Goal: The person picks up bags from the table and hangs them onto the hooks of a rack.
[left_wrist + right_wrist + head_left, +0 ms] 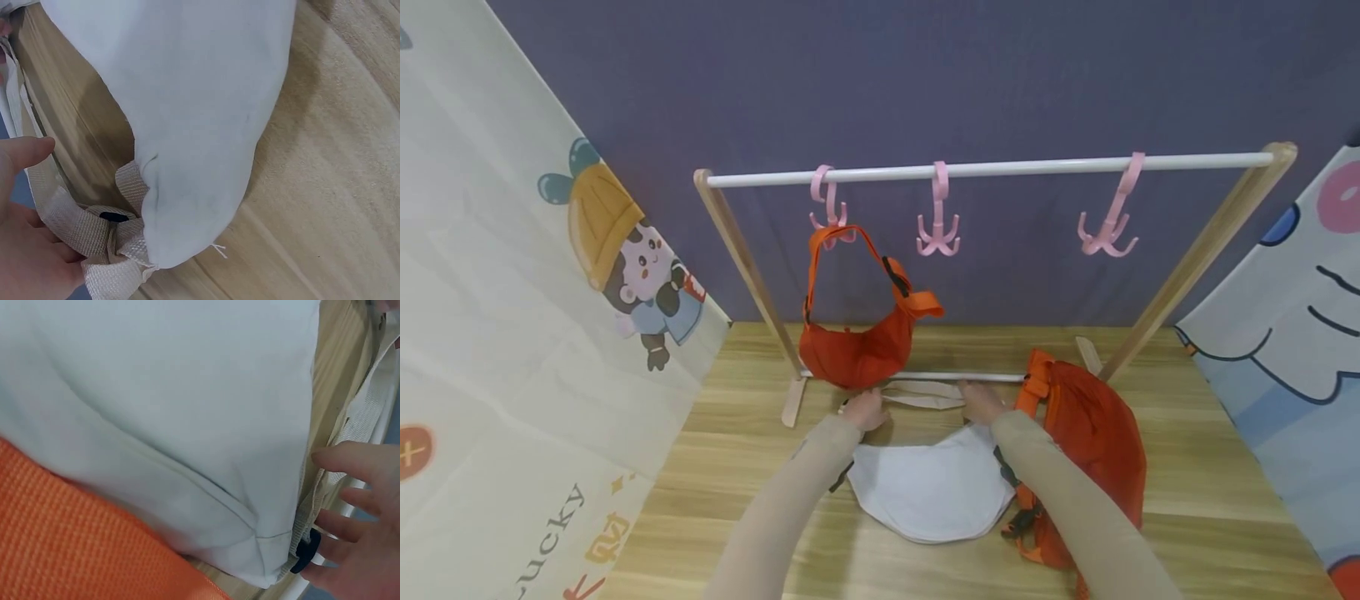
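Note:
A white bag (932,492) lies on the wooden table, its pale strap (923,400) looped toward the rack. My left hand (863,410) is at the strap's left end; in the left wrist view its fingers curl round the webbing (65,219), thumb extended across it. At the other end is my right hand (981,403). The right wrist view shows that hand (369,519) with fingers loosely spread against the strap (362,422), fingertips beside a dark buckle (306,551). The bag's body (187,381) lies flat between both hands.
Behind stands a rack with a white rail (1022,168) and three pink hooks, the middle one (938,225) bare. An orange bag (857,354) hangs from the left hook. Another orange bag (1101,442) lies beside my right forearm. A low bar (1000,377) crosses behind my hands.

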Motion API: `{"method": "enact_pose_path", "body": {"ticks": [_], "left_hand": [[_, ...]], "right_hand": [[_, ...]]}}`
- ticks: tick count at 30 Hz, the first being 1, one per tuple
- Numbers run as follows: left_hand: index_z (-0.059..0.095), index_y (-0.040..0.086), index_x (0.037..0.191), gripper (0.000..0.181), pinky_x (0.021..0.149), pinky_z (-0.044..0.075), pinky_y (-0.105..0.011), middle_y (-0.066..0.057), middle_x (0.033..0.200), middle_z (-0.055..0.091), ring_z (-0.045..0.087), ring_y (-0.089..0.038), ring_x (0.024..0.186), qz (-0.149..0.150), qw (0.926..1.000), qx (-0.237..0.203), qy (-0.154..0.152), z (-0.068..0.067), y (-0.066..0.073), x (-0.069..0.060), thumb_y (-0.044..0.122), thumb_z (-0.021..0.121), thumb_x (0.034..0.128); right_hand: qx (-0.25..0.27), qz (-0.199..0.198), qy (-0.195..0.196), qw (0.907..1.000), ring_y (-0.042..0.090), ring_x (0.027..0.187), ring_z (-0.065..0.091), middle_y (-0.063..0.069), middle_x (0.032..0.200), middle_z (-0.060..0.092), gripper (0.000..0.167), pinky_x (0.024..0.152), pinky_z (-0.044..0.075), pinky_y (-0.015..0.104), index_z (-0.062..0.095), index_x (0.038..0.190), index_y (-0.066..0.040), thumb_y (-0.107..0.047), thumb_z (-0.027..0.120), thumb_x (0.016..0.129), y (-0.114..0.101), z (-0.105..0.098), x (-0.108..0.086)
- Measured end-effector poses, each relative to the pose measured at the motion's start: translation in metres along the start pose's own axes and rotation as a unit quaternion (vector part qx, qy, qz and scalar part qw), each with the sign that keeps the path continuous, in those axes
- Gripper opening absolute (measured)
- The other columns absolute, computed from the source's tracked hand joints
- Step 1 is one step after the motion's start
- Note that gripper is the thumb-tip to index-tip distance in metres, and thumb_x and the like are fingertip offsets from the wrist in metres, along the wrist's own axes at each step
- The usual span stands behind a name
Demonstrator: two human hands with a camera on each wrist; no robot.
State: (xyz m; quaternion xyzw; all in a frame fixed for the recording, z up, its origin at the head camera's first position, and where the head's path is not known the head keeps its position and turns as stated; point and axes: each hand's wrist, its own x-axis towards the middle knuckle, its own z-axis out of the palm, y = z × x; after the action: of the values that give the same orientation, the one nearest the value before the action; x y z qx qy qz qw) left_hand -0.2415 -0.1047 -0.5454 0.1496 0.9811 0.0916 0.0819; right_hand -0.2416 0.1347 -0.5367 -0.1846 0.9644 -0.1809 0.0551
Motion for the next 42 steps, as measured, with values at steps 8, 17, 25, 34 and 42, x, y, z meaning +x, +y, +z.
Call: {"method": "enact_pose_path", "body": {"ticks": [8,17,25,34,42], "left_hand": [[0.051,-0.006,0.102,0.034,0.074,0.046,-0.045,-0.025,0.098,0.059,0.058,-0.037,0.087,-0.023,0.9995,-0.007,-0.019,-0.004,0.001,-0.002,0.019,0.059,0.0809],[0.054,0.001,0.095,0.042,0.068,0.043,-0.047,-0.020,0.091,0.058,0.056,-0.038,0.081,-0.002,0.9987,0.037,0.034,0.099,-0.063,0.065,0.040,0.058,0.0801],[0.053,0.009,0.076,0.026,0.059,0.042,-0.044,-0.014,0.077,0.055,0.054,-0.032,0.071,0.030,0.9956,0.023,0.086,0.091,-0.059,0.054,0.032,0.064,0.0738],[0.058,0.006,0.073,0.008,0.062,0.046,-0.034,-0.007,0.070,0.057,0.057,-0.026,0.072,0.052,0.9959,-0.048,0.056,-0.008,-0.004,-0.013,0.013,0.062,0.0721],[0.061,0.006,0.082,0.012,0.061,0.044,-0.028,-0.004,0.073,0.061,0.056,-0.018,0.068,0.090,0.9895,-0.102,0.049,-0.016,-0.004,-0.019,0.013,0.068,0.0748]], "right_hand": [[-0.008,0.028,-0.008,0.9995,0.034,0.084,0.055,0.020,0.090,0.058,0.034,0.069,0.045,0.044,0.057,0.103,0.005,0.001,0.063,0.069,-0.005,0.003,0.000],[-0.033,-0.048,0.043,0.9974,0.024,0.077,0.055,0.005,0.085,0.064,0.023,0.062,0.045,0.037,0.068,0.090,-0.013,-0.009,0.067,0.067,0.064,0.078,0.041],[-0.043,-0.027,0.017,0.9986,0.023,0.071,0.057,0.001,0.079,0.064,0.009,0.055,0.044,0.038,0.068,0.079,-0.019,-0.015,0.068,0.071,0.100,0.116,0.065],[-0.010,-0.026,-0.015,0.9995,0.021,0.062,0.052,0.004,0.065,0.057,0.013,0.052,0.040,0.036,0.060,0.062,-0.012,-0.013,0.069,0.072,0.050,0.059,0.032],[0.007,-0.019,-0.021,0.9996,0.008,0.052,0.035,-0.003,0.055,0.046,0.028,0.049,0.034,0.024,0.058,0.060,-0.004,-0.020,0.062,0.082,-0.006,-0.003,-0.009]]}}
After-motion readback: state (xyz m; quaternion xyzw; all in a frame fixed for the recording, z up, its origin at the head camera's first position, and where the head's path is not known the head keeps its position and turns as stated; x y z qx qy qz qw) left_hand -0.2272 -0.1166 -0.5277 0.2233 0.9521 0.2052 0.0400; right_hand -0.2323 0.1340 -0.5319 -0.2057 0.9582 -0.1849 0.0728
